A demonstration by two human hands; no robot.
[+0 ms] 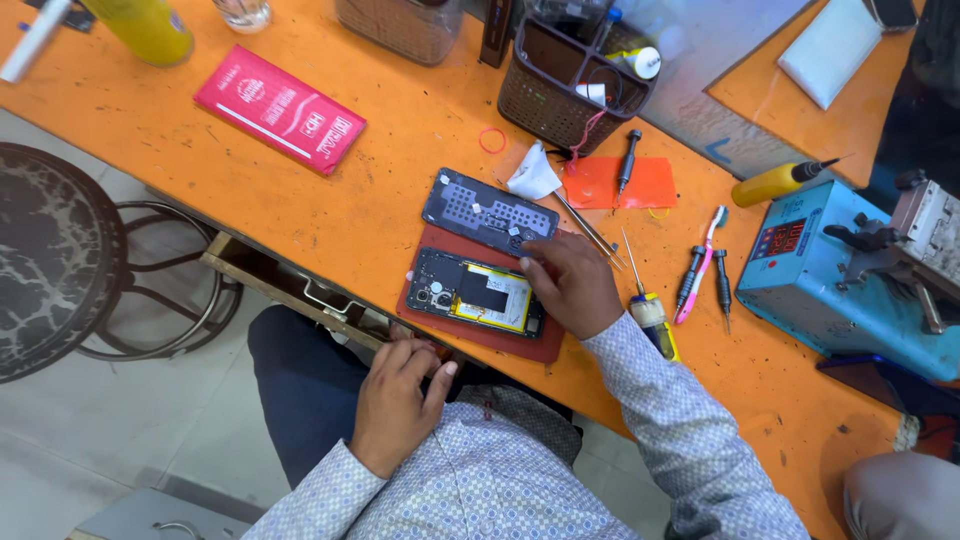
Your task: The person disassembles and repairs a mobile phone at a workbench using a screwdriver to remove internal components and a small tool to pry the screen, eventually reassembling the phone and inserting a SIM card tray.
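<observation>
Left hand (398,400) curls loosely, grip empty, while right hand (568,284) presses flat, holding nothing, beside the opened rectangular phone (475,293).

An orange table (400,210) runs across the scene. At its far left lie a red flat packet (280,108) and a yellow can (148,28). A dark mesh basket (570,85) stands at the far middle, with an orange rubber band (492,140) just left of it and an orange card (620,183) near it, a screwdriver (628,160) lying on that. To the right are a pink toothbrush (702,262), a yellow squeeze bottle (775,183) and a blue machine (840,275). A round stool (55,255) stands on the left.
</observation>
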